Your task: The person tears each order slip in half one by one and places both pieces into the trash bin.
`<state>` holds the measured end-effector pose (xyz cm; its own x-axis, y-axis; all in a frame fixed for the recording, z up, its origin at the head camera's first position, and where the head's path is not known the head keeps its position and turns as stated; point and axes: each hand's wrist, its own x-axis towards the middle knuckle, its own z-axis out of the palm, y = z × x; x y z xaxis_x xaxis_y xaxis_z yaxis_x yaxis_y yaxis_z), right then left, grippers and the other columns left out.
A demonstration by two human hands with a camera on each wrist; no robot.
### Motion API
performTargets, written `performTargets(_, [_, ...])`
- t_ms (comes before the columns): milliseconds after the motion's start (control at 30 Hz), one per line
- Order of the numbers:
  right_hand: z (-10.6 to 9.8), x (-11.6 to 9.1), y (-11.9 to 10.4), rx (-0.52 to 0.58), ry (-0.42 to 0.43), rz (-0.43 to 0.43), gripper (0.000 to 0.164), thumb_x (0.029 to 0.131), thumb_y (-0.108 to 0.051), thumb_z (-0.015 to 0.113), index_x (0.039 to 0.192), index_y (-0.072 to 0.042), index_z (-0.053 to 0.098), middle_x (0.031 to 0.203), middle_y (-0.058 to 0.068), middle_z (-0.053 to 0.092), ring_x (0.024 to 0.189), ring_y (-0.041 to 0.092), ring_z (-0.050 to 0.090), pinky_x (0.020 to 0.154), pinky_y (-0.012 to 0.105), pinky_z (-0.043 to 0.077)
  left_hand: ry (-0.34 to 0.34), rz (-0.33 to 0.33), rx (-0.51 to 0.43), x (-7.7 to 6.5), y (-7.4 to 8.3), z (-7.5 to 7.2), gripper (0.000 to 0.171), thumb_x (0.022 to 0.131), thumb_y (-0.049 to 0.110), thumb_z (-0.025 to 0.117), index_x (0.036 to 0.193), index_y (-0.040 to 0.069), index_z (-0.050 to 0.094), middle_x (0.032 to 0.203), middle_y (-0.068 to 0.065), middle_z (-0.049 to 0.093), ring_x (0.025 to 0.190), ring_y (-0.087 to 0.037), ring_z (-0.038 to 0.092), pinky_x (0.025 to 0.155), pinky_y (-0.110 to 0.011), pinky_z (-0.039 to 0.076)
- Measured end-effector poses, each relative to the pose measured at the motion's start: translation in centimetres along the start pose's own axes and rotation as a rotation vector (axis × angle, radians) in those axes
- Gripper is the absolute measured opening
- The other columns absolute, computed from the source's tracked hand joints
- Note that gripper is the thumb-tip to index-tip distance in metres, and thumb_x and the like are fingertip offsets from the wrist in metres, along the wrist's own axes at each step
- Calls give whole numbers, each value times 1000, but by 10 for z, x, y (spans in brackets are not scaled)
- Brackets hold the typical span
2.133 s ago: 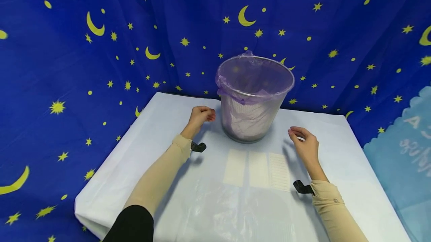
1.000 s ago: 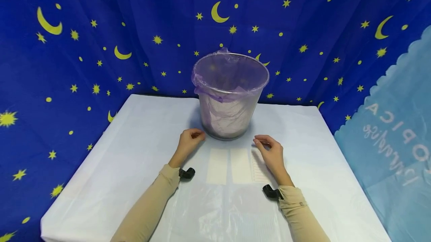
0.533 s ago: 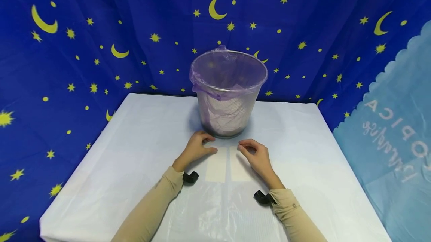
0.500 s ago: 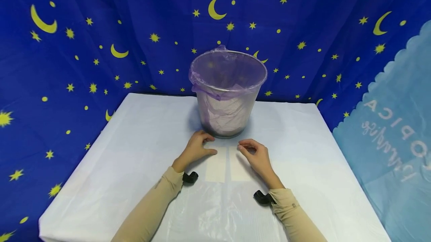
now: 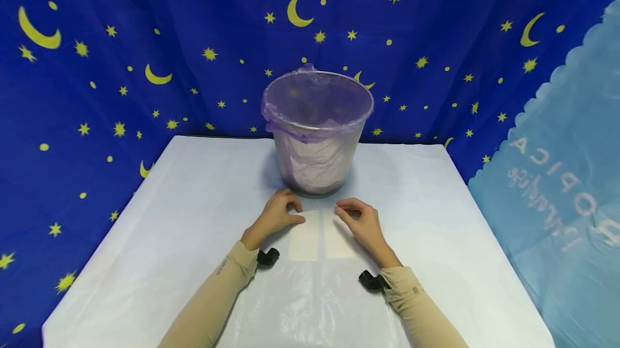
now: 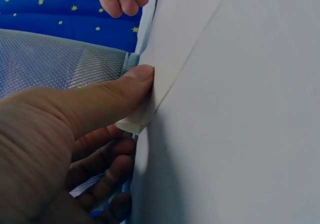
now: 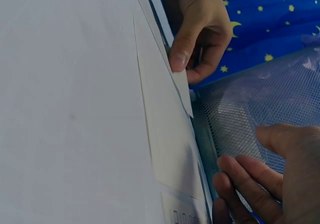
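Observation:
In the head view, my left hand (image 5: 275,214) pinches the far end of the left cream paper strip (image 5: 304,241). The left wrist view shows the thumb on top of this strip, its end bent up between thumb and fingers. Beside it lies a second flat cream strip (image 5: 338,241). My right hand (image 5: 364,224) hovers over that strip's right side, fingers loosely bent and holding nothing. A third strip with dark printed marks (image 7: 187,213) shows at the bottom of the right wrist view; the right hand hides it from the head view.
A silvery mesh wastebasket (image 5: 322,162) lined with a purple bag (image 5: 305,134) stands just beyond the hands. Clear plastic sheeting (image 5: 310,305) lies on the white-covered table (image 5: 460,262) in front. A blue star-patterned curtain (image 5: 218,25) hangs behind.
Both hands have come inward from either side of the wastebasket to the strips. The left thumb and fingers have closed on the left strip. The head view has shifted.

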<state>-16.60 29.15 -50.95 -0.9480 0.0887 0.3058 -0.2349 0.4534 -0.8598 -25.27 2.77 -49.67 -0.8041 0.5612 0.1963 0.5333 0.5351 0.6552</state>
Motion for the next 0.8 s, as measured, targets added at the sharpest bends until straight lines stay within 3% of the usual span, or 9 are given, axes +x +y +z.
performTargets(200, [4,1,0,4,-17,-6,27,97,-29,80,114,-8,79,103,-4,80,96,15,75,89,24,57,-11,0,-18,-3,-8,-1,30,78,21,95,94,1,78,91,-4,65,85,-15,55,81,-31,47])
performTargets(400, [2,0,-1,11,-7,-11,25,96,-29,80,112,-9,79,102,-2,80,95,18,75,91,33,59,-45,24,-131,-1,-13,-3,25,81,19,93,93,1,80,88,-7,69,82,-13,55,78,-28,47])
performTargets(633, [2,0,-1,14,4,-24,23,96,-24,81,113,-8,79,104,5,80,97,30,75,94,56,56,-89,-66,-341,0,-22,-9,17,86,20,89,92,6,82,83,0,69,79,-13,56,73,-26,49])
performTargets(733, [3,0,-1,2,4,-23,22,96,-18,80,113,-4,78,104,10,80,97,33,75,94,56,56,-75,-121,-471,-2,-26,-13,18,88,21,88,91,4,80,80,2,65,76,-14,52,68,-26,45])
performTargets(800, [3,-2,-9,-6,-2,-28,21,96,-13,79,112,0,78,103,12,80,96,33,75,92,48,58,-50,-150,-573,-3,-28,-15,19,89,20,87,91,2,79,79,2,65,76,-14,52,68,-27,45])
